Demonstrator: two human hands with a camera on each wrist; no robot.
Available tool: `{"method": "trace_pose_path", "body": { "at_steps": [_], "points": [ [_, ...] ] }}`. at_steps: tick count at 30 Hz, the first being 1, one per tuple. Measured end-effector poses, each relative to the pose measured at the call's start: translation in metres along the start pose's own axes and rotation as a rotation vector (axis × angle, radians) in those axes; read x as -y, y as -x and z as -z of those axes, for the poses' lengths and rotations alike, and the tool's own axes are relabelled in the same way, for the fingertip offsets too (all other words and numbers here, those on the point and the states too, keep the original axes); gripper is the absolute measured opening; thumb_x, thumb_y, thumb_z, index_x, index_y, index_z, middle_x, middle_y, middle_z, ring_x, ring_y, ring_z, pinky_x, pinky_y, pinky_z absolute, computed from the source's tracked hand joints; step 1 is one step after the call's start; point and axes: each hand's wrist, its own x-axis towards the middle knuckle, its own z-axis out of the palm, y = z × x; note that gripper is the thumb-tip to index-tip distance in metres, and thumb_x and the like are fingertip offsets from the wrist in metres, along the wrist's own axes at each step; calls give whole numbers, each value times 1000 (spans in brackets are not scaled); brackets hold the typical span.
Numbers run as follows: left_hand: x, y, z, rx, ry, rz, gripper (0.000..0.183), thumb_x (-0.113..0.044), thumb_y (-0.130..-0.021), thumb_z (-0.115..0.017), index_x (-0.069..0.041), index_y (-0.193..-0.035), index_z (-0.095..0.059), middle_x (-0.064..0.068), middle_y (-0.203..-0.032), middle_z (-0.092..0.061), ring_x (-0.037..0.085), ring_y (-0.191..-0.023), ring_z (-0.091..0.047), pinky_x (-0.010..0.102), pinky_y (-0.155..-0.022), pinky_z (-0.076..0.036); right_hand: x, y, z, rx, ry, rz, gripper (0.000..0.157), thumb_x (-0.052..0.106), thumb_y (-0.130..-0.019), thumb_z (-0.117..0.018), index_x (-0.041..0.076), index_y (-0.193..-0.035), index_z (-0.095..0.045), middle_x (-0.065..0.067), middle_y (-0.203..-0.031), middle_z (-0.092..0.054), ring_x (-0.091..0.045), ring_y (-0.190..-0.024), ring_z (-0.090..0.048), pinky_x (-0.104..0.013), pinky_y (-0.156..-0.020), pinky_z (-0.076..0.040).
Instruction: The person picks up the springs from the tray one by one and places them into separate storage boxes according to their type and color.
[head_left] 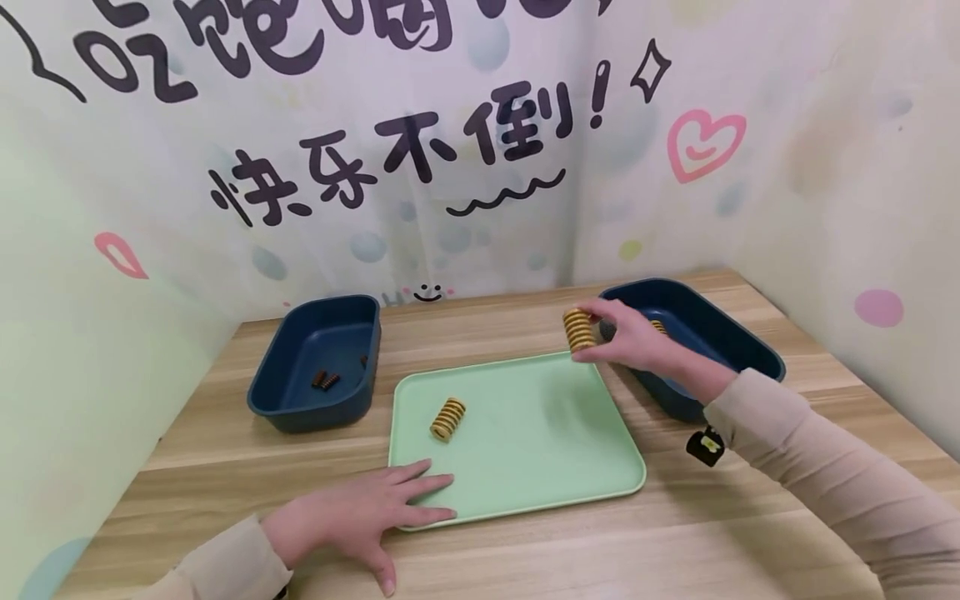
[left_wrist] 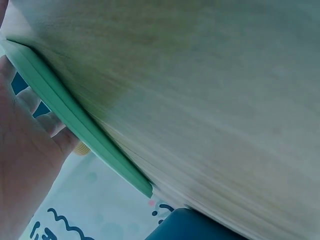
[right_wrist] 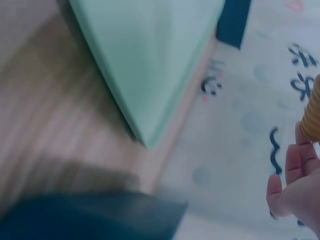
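Note:
My right hand (head_left: 626, 335) pinches a yellow coil spring (head_left: 579, 330) between thumb and fingers, raised over the far right corner of the green tray (head_left: 525, 442). In the right wrist view, the same yellow coil spring (right_wrist: 312, 112) sits at the fingertips near the right edge. A second yellow coil spring (head_left: 447, 419) lies tilted on the left part of the tray. My left hand (head_left: 367, 512) rests with spread, straight fingers on the tray's near left corner, its thumb over the table. The left wrist view shows those fingers along the tray rim (left_wrist: 75, 115).
A dark blue bin (head_left: 258, 400) at the left holds several small brown springs (head_left: 326, 380). Another blue bin (head_left: 765, 358) stands right of the tray, partly behind my right arm, with a yellow spring (head_left: 658, 327) inside. A printed curtain (head_left: 465, 250) hangs behind the wooden table (head_left: 525, 558).

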Motion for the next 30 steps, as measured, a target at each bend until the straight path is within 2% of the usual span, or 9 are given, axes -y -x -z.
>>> {"method": "trace_pose_path", "body": {
  "at_steps": [6,11,15,20,25,30],
  "points": [
    [1,2,-1,-32,-47,-11,88,-68,-68,-56,-32,-143,-29,5,-151,-22,39,-134,-25,49,-99,-34,-9,-8,27,-48,7,-58,69,25,-78,-73,1,-134,-40,-18,-118,-49,-31,-108,-43,-46,-88,-38],
    [1,3,-1,-41,-50,-13,88,-68,-68,-56,-32,-143,-30,5,-151,-23,39,-133,-26,49,-98,-35,-20,-15,46,-72,-67,-126,69,27,-82,-69,3,-138,-36,-18,-116,-48,-30,-100,-45,-34,-74,-44],
    [1,2,-2,-40,-38,-15,87,-68,-68,-56,-32,-143,-29,5,-151,-22,39,-134,-25,49,-99,-34,-29,-23,59,-132,-74,-161,68,27,-82,-68,2,-136,-37,-19,-116,-47,-30,-101,-42,-31,-74,-40],
    [4,1,-4,-35,-26,-15,87,-68,-69,-55,-33,-144,-27,5,-152,-20,39,-135,-23,50,-99,-33,-43,-32,71,-199,-76,-192,65,25,-83,-67,1,-135,-37,-19,-116,-47,-27,-103,-38,-27,-74,-37],
    [5,1,-5,-23,-4,-6,87,-69,-69,-53,-34,-144,-26,4,-152,-18,39,-135,-21,51,-99,-33,-55,-39,79,-197,-96,-243,66,28,-86,-64,1,-137,-33,-19,-117,-45,-26,-100,-39,-16,-69,-40],
    [4,1,-5,-26,-16,-8,87,-69,-69,-53,-35,-144,-25,4,-152,-19,38,-135,-22,51,-99,-33,-75,-43,79,-214,-101,-256,61,31,-85,-65,0,-131,-40,-14,-107,-48,-21,-89,-43,-16,-67,-41]
  ]
}}
